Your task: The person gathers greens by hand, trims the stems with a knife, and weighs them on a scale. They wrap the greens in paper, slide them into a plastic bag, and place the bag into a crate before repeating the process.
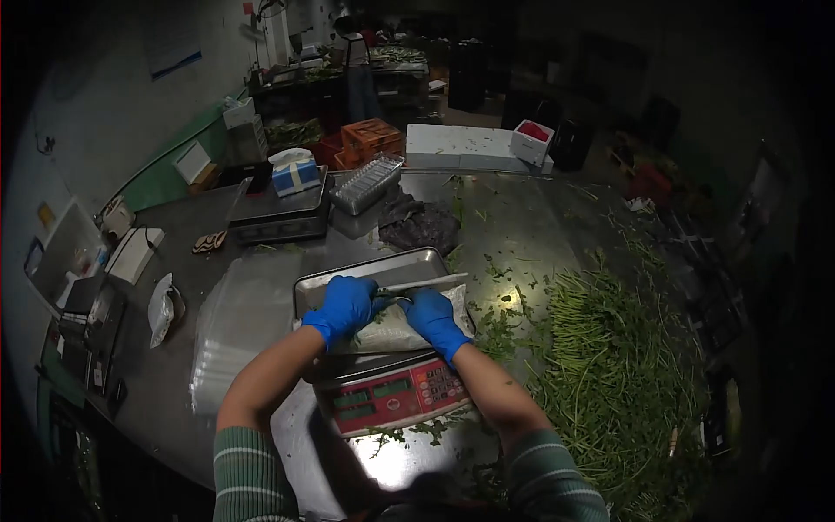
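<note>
My left hand (348,306), in a blue glove, has its fingers curled over a metal tray (311,285). Close beside it, my right hand (432,318), also gloved in blue, is closed with its fingertips almost meeting the left ones. Small green bits show between the fingertips, but what they pinch is too small to tell. Beneath both hands a whitish plastic bag (391,337) lies in the tray. A pale, straight strip (426,283) runs just beyond the fingers. The tray rests on a red scale (393,404) with a keypad and displays.
To my right spreads a large heap of green leafy stems (609,365). Clear plastic sheets (248,322) lie at left. Farther back are a dark crumpled bag (419,224), clear plastic trays (368,184), a second scale (280,217) and orange crates (372,141). A person (357,70) stands in the background.
</note>
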Demonstrator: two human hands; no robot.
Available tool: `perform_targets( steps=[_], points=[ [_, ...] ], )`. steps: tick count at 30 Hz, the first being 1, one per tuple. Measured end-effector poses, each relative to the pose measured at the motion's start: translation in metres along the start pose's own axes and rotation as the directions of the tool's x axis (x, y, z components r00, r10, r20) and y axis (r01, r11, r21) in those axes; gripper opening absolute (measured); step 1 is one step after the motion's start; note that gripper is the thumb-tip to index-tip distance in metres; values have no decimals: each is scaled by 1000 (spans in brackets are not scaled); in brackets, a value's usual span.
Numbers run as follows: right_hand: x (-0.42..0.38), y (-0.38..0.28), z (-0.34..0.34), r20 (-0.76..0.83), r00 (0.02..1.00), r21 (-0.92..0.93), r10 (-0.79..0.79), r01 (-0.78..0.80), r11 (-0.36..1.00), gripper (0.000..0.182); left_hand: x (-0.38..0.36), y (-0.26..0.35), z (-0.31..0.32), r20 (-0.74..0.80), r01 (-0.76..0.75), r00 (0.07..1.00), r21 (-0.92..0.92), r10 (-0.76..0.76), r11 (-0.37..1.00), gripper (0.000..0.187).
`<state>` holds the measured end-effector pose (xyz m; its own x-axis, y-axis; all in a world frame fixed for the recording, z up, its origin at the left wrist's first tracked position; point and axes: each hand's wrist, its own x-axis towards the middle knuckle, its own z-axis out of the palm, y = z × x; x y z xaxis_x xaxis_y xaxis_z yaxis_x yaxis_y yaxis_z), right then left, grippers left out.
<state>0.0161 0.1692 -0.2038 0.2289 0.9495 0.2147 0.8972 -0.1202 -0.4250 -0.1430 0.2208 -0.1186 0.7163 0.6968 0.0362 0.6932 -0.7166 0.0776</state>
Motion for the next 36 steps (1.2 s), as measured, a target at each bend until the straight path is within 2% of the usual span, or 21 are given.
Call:
perform_targets(
  steps=[2, 4, 5, 7, 8, 10, 11, 13, 15, 17, 18, 20, 23, 25, 27, 29, 31, 33, 34, 35, 36],
  points=[
    [-8, -3, -7, -157, 986, 95, -53, 68, 993, 26, -30, 12, -29, 121, -117, 986, 4, 116, 993, 66],
    [-17, -9, -20, -210, 974, 83, -84, 103, 991, 26, -59, 10, -17, -78, -250, 963, 103, 258, 963, 75],
    [-20, -11, -20, -261, 960, 87, -103, 130, 988, 23, -67, 20, -19, -33, -152, 987, 89, 155, 984, 74],
    [-23, -13, -24, -250, 961, 131, -115, 151, 980, 22, -75, 21, -20, -76, -127, 989, -13, 126, 992, 63],
    [-24, -13, -30, -214, 967, 209, -141, 186, 960, 21, -77, 12, -3, -228, -202, 956, -65, 182, 977, 53],
    [-36, -25, -54, -172, 965, 359, -199, 250, 899, 21, -91, 16, -7, -213, -152, 967, -35, 141, 988, 50],
    [-46, -42, -78, -79, 983, 458, -164, 182, 870, 20, -108, 12, -14, -207, -106, 974, -42, 95, 993, 50],
    [-53, -49, -93, -342, 909, 428, -237, 375, 822, 19, -136, 12, -29, -376, -109, 925, -124, 55, 986, 52],
    [-70, -102, -123, -657, 725, 419, -207, 580, 699, 18, -179, -9, -48, -385, 35, 910, -293, -152, 956, 56],
    [-73, -131, -110, -631, 772, 589, -81, 544, 597, 17, -225, -49, -48, -422, 167, 798, -531, -430, 831, 60],
    [-79, -158, -105, -505, 856, 687, -109, 475, 550, 16, -252, -72, -48, -376, 277, 741, -584, -556, 763, 63],
    [-76, -195, -51, -316, 892, 636, -324, 452, 625, 15, -310, -113, -52, -284, 418, 620, -669, -731, 615, 67],
    [-70, -257, 54, -147, 794, 360, -590, 599, 715, 14, -393, -160, -50, -162, 498, 506, -747, -847, 440, 71],
    [-41, -288, 122, 121, 801, 114, -586, 575, 810, 14, -438, -188, -33, -201, 525, 530, -686, -824, 505, 71],
    [-11, -302, 172, 166, 776, -10, -608, 618, 786, 14, -466, -188, -43, -141, 626, 482, -635, -865, 452, 74],
    [9, -314, 205, 226, 746, -121, -626, 659, 742, 14, -487, -192, -49, -87, 597, 494, -690, -865, 410, 75],
    [13, -318, 228, 339, 816, -234, -468, 555, 799, 12, -500, -204, -46, -23, 580, 509, -730, -861, 362, 77],
    [13, -317, 231, 304, 834, -237, -461, 534, 811, 12, -511, -214, -40, 13, 591, 565, -704, -825, 393, 77],
    [14, -315, 231, 255, 852, -240, -456, 513, 824, 12, -517, -222, -26, -45, 517, 629, -721, -776, 461, 76],
    [16, -316, 230, 260, 855, -251, -449, 509, 823, 12, -517, -229, -26, -40, 510, 634, -729, -772, 457, 76],
    [16, -314, 228, 227, 866, -237, -445, 493, 837, 11, -513, -232, -27, 1, 483, 714, -725, -700, 491, 75]
  ],
)
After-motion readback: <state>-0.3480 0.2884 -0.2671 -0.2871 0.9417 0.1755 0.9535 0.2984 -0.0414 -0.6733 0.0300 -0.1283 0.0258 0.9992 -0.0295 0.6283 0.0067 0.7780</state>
